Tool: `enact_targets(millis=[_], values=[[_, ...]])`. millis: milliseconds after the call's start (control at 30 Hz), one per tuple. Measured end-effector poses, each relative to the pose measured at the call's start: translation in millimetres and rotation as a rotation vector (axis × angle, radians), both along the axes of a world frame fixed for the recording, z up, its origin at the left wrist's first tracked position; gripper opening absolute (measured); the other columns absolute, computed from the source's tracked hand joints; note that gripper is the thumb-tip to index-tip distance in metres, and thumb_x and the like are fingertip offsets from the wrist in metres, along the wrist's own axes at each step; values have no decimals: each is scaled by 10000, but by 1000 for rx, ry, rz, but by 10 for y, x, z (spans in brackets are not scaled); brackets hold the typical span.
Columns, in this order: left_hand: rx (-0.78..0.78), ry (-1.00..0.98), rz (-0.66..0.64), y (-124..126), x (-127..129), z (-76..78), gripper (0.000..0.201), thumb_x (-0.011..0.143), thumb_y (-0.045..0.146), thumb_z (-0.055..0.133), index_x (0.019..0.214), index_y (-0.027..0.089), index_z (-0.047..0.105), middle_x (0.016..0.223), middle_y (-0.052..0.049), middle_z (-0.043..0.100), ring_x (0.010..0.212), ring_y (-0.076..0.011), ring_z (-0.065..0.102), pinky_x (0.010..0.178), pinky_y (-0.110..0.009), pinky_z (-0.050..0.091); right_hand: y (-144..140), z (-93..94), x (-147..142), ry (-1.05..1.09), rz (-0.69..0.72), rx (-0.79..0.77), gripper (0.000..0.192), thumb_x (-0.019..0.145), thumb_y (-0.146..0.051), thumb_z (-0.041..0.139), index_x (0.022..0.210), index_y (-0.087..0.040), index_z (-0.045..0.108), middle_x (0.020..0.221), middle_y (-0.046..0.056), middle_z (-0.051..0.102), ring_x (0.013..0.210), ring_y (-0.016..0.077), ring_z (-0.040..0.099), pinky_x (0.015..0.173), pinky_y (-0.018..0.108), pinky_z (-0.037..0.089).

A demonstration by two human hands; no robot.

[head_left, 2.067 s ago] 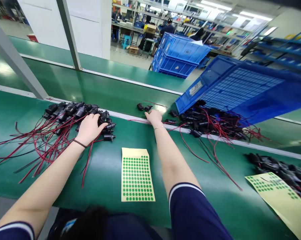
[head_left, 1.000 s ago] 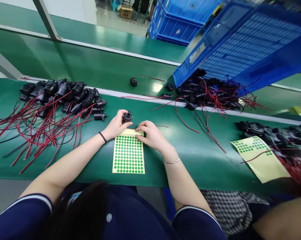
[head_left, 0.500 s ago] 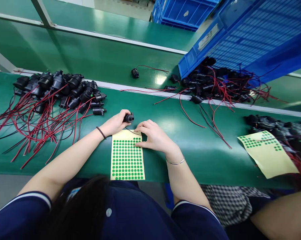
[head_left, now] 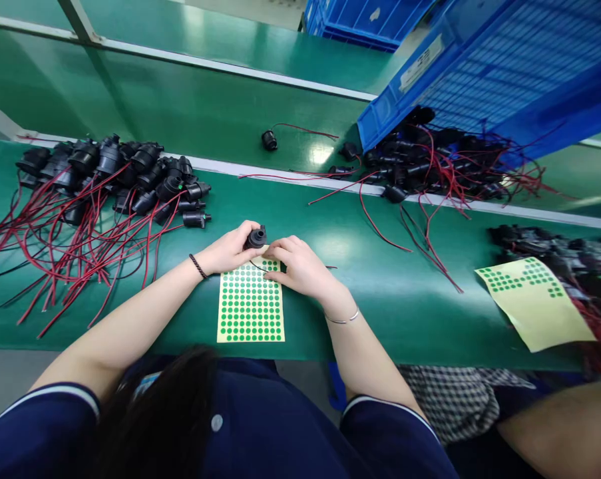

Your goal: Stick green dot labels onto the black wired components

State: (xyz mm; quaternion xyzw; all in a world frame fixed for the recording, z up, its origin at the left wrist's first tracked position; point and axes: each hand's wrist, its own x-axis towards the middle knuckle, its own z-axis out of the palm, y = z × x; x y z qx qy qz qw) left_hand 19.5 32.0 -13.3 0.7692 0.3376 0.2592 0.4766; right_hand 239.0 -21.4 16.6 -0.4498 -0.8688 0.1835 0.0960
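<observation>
My left hand [head_left: 235, 247] is wrapped round a small black pump [head_left: 256, 237], whose round nozzle end faces up and toward me. A dark wire [head_left: 258, 267] runs from it over the top of a yellow sheet of green dot stickers [head_left: 250, 306], which lies flat before me. My right hand [head_left: 300, 267] is beside the pump, fingers bent, thumb and forefinger apart. Its fingertips are close to the pump's lower edge; whether they touch it, or carry a sticker, I cannot make out. A red wire end shows past this hand.
A pile of black pumps with red wires [head_left: 110, 166] lies at left. More pumps [head_left: 430, 159] spill from a tilted blue crate [head_left: 470, 93]. One lone pump [head_left: 269, 140] is behind the white rail. At right are a partly used sticker sheet [head_left: 544, 319] and another person's arm [head_left: 570, 426].
My left hand has turned the pump so its nozzle end faces more upward. My right fingers have come closer to it, off the dots. The sticker sheet has slid slightly away from me.
</observation>
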Motion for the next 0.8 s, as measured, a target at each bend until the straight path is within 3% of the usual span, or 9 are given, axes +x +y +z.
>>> enact_targets(millis=[167,267,367,467,533,633,800], values=[[-219,-372,102,6,93,-73,474,851,495,691,1087,226,381,1073,-57,631,902,-182,697,848,-366,549,-31,39,16,-27,-47,21,190,844,-249,722,993,-194,619,1015,73,713,954,260,601,821,394,448],[-409,-673,194,-4,149,3,471,867,580,642,1057,256,358,1107,-24,636,966,-179,722,903,-388,547,-22,23,59,-47,-91,96,50,869,-190,642,907,-201,612,863,51,705,839,236,611,767,371,462],[-423,-801,286,-11,148,130,441,890,622,582,1059,252,409,1151,-42,673,1104,-176,677,952,-361,522,13,-11,104,52,-239,269,111,900,-137,540,871,-209,619,841,57,692,795,210,634,728,343,492],[-321,-761,276,-21,116,181,433,888,586,610,1093,265,403,1261,-66,652,1062,-160,663,854,-320,548,46,-38,114,235,-384,420,150,927,-139,503,891,-207,632,1111,113,669,971,212,669,812,347,540],[-169,-685,254,-40,103,152,452,867,507,679,1113,271,382,1290,-74,628,1080,-171,653,864,-337,554,43,-42,101,307,-372,410,116,928,-172,535,924,-203,647,1238,134,611,1012,215,669,834,361,559],[36,-441,202,-81,98,62,433,857,381,711,1125,246,399,1238,-94,628,1112,-195,645,961,-387,523,4,-35,72,272,-218,230,83,907,-226,612,958,-207,674,1128,108,634,933,210,673,786,362,575],[15,-33,48,-109,75,-22,387,893,367,630,1155,215,389,1206,-128,647,1040,-222,674,902,-396,534,-35,-48,56,94,-98,44,161,863,-246,691,1012,-184,706,1083,106,645,949,241,656,803,385,562]])
